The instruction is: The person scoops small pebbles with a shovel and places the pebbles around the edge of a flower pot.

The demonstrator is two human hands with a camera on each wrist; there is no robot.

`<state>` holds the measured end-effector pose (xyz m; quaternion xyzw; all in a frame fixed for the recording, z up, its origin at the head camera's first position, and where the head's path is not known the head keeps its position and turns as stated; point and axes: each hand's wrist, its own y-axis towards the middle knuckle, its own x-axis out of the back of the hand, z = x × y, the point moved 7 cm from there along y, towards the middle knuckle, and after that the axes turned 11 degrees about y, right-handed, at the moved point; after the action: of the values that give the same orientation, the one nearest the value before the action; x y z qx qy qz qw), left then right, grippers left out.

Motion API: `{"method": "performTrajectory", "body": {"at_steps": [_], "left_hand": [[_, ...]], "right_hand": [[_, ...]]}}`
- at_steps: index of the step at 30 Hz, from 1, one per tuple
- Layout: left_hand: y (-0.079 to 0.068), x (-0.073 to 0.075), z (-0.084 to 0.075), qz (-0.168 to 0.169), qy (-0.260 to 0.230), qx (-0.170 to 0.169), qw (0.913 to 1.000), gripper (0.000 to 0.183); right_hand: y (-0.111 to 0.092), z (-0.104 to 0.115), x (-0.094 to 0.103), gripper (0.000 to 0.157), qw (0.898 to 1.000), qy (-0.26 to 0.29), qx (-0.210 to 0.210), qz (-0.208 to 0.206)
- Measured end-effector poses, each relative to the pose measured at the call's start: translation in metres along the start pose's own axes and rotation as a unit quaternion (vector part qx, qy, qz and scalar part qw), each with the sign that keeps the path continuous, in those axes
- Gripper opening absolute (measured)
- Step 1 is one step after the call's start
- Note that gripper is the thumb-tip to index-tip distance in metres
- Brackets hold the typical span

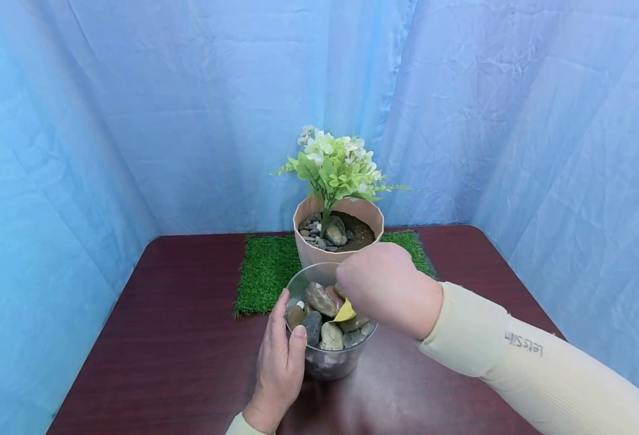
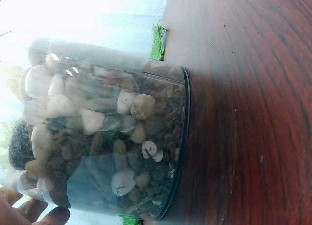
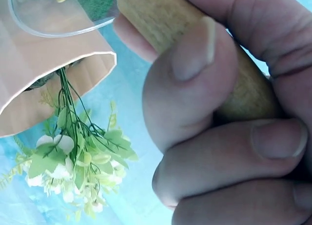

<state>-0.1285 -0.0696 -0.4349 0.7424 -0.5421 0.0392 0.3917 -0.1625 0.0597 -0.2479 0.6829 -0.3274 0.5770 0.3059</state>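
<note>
My right hand grips the wooden handle of a small garden trowel, its fingers curled round it. The trowel's yellow blade points down among the stones inside a clear plastic container. Against the container's left side rests my left hand, with its fingers fairly straight and its thumb toward the near rim. Large grey, tan and whitish stones fill the top, while smaller pebbles show lower through the wall. Only fingertips of the left hand appear in the left wrist view, beside the container.
Just behind the container stands a pinkish pot with dark soil, pebbles, a larger stone and a plant with white flowers. A green turf mat lies around it on the dark red table. Blue curtains surround the table.
</note>
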Motion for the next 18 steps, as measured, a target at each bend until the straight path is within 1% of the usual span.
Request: {"method": "performTrajectory", "body": {"at_steps": [3,4,6,7,9,11,14,16,18], "left_hand": [[0.0,0.001,0.0,0.002,-0.003,0.003,1.0,0.063],[0.0,0.001,0.0,0.003,-0.004,0.004,1.0,0.063],[0.0,0.0,0.0,0.005,-0.005,0.007,1.0,0.063],[0.0,0.0,0.0,0.007,-0.006,0.008,0.9999,0.062],[0.0,0.0,0.0,0.009,-0.005,0.012,0.9999,0.062],[0.0,-0.001,0.001,0.012,-0.002,0.015,0.9998,0.063],[0.0,-0.002,0.002,0.012,0.008,0.016,0.9998,0.063],[0.0,-0.002,0.002,0.01,0.012,0.016,0.9998,0.063],[0.0,-0.002,0.002,0.007,0.01,0.014,0.9998,0.063]], "right_hand": [[0.005,0.002,-0.006,0.057,0.999,0.005,-0.018,0.036],[0.005,0.003,-0.008,0.057,0.999,0.007,-0.023,0.042],[0.003,0.005,-0.011,0.057,0.999,0.004,-0.025,0.043],[0.001,0.006,-0.012,0.056,0.999,0.002,-0.023,0.033],[-0.005,0.01,-0.012,0.058,1.0,-0.008,-0.01,-0.004],[-0.011,0.012,-0.01,0.06,0.998,-0.023,0.004,-0.055],[-0.019,0.014,-0.009,0.064,0.991,-0.042,0.015,-0.127],[-0.024,0.015,-0.01,0.064,0.985,-0.055,0.02,-0.163],[-0.028,0.015,-0.011,0.061,0.98,-0.067,0.023,-0.187]]}}
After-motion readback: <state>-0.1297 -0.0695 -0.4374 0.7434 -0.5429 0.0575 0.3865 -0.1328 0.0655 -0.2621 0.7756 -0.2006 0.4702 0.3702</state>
